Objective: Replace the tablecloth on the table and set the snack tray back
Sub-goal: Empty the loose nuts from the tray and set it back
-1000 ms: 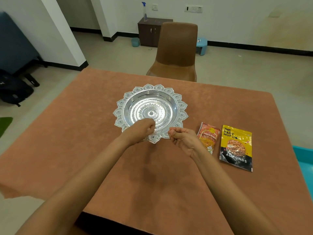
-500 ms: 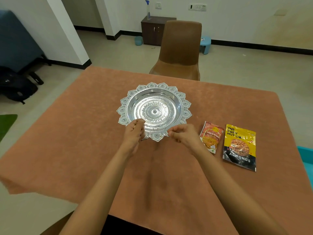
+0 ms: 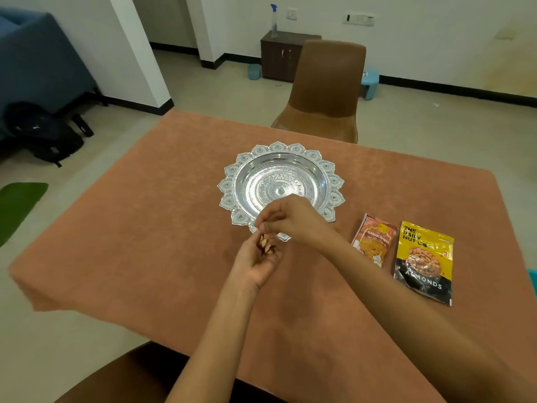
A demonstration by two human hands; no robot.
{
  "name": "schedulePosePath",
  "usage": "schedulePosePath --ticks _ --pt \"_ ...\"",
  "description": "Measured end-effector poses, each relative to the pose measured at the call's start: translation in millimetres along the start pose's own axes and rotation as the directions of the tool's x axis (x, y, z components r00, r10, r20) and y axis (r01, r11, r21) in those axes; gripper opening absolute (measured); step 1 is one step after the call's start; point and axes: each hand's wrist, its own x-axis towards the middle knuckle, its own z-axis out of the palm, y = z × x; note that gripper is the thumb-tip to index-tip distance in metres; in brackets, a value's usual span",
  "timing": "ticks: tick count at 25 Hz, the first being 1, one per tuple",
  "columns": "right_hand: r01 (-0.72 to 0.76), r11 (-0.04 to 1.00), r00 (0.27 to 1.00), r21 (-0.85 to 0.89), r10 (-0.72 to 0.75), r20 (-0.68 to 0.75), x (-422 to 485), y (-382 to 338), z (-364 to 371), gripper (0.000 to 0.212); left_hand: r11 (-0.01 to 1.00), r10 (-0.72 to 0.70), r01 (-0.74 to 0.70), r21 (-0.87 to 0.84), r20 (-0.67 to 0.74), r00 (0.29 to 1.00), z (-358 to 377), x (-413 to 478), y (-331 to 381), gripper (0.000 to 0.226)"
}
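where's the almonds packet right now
In the head view, the yellow almonds packet lies flat on the tablecloth at the person's right, just right of the orange snack packet, with the silver tray further left.

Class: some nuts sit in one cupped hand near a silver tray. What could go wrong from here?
1. The almonds lie loose in the cupped left hand, short of the silver tray. A tilt could scatter them over the tablecloth.
2. The right hand hangs over the tray's near rim with its fingers bunched. A bump might shove the tray.
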Motion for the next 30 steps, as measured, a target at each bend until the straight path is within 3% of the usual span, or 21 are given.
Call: schedulePosePath --ticks 3,6,10,12,14,17,20,21,24,30 --pt "0.134 0.946 0.986 -0.296 -0.158 -0.059 -1.7 -6.2 20.4 0.018 0.999 0.049 -0.049 0.011 0.003 0.999 24.4 -0.6 1.6 0.027" --pt "0.128 0.864 0.982 -0.486 -0.178 -0.058 15.4 -5.3 16.4 0.025 0.997 0.076 -0.076 -0.033 0.013 0.997 41.7 12.0 15.5 0.041" --pt "0.147 0.710 0.978 -0.689 -0.208 -0.006 46.3 -14.1 7.7 0.027 0.981 0.160 -0.161 0.108 0.022 0.987 64.4 34.8 40.8 0.048" --pt "0.138 0.729 0.967 -0.670 -0.246 -0.069 58.4 -14.3 -1.0 0.023 0.987 0.123 -0.128 0.095 0.059 0.991 73.7 38.3 46.9 0.054" --pt "0.159 0.798 0.951 -0.581 -0.281 -0.126 67.2 -12.9 -8.6 0.020 0.996 0.081 -0.086 0.036 0.118 0.990 83.3 36.4 49.7 0.046" --pt "0.258 0.862 0.919 -0.437 -0.358 -0.163 69.9 -8.2 -13.0 0.027 0.992 0.127 -0.127 -0.010 0.115 0.985 88.5 35.5 50.4 0.030" --pt "0.121 0.968 0.952 -0.221 -0.176 -0.250 61.7 9.2 -31.5 0.012 0.990 0.110 -0.105 -0.090 0.053 0.993 76.7 48.3 54.7 0.026" --pt "0.035 0.971 0.975 -0.238 -0.085 -0.205 57.8 19.3 -40.2 0.009 0.989 0.115 -0.110 -0.104 0.043 0.992 71.5 52.3 57.9 0.027" --pt "-0.102 0.871 0.987 -0.480 0.150 0.063 47.4 51.6 -45.4 0.030 0.987 0.126 -0.119 -0.106 0.060 0.990 62.0 58.0 69.4 0.029" --pt "-0.041 0.893 0.982 -0.448 0.119 0.146 47.7 64.1 -36.5 0.023 0.987 0.109 -0.101 -0.122 0.058 0.992 51.1 66.2 76.8 0.028"
